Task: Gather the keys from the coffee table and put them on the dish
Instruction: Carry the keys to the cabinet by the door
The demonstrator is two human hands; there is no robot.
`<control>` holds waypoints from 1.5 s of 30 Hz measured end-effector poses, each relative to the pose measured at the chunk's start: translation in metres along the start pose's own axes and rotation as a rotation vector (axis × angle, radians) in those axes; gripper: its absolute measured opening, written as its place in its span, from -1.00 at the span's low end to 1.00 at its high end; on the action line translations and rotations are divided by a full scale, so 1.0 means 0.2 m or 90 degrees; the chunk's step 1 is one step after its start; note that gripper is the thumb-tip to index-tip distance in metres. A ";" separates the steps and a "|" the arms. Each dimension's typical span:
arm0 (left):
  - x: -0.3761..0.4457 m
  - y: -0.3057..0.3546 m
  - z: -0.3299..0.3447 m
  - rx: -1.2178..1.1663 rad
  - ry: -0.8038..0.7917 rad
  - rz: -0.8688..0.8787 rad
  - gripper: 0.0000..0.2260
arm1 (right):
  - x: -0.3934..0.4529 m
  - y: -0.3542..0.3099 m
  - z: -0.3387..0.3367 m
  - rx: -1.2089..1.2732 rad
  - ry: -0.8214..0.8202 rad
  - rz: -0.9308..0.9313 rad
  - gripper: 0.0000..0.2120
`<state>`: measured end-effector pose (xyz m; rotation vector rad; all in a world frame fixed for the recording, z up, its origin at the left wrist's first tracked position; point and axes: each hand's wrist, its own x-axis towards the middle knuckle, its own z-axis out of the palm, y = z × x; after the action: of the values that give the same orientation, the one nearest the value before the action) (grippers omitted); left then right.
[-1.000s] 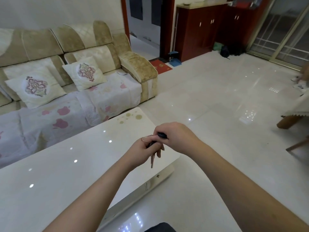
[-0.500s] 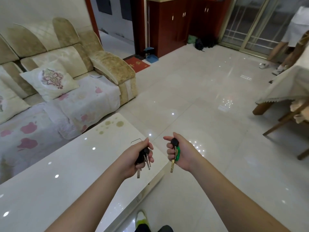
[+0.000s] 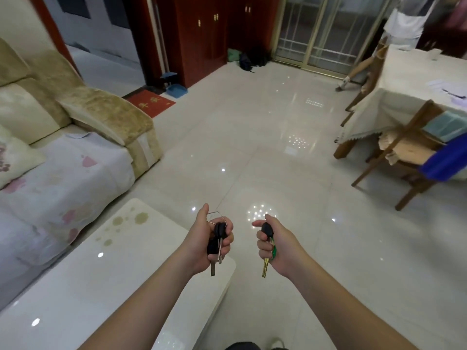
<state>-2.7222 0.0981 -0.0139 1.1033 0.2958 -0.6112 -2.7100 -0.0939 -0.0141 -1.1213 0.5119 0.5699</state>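
My left hand is closed around a bunch of black-headed keys on a wire ring, their blades hanging down over the corner of the white coffee table. My right hand grips a second set of keys: a black head on top, a green tag and a brass blade pointing down, held over the floor just right of the table. The two hands are level and a small gap apart. No dish is in view.
A beige sofa with a floral cover runs along the left. Glossy tiled floor stretches ahead. A cloth-covered dining table and wooden chair stand at right, with a person's legs beyond. Dark red cabinets line the back.
One second ago both hands were together over the table corner; they have separated, each holding its own keys. The view has swung right, toward the floor and dining table.
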 end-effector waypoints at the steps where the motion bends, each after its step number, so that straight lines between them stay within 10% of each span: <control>1: 0.05 0.02 0.02 0.000 -0.013 -0.004 -0.36 | 0.02 -0.03 -0.03 0.007 0.002 -0.005 -0.68; 23: 1.44 0.58 0.66 -0.103 0.065 0.049 -0.54 | 0.94 -1.24 -0.67 0.072 -0.074 -0.053 -0.71; 45: 2.58 1.72 0.00 0.023 0.122 0.073 -0.74 | 2.38 -2.16 0.03 0.015 -0.087 -0.030 -0.69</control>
<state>-2.1056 0.0434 -0.0238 1.2079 0.3854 -0.4106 -2.0684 -0.1491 -0.0224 -1.0615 0.3721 0.5945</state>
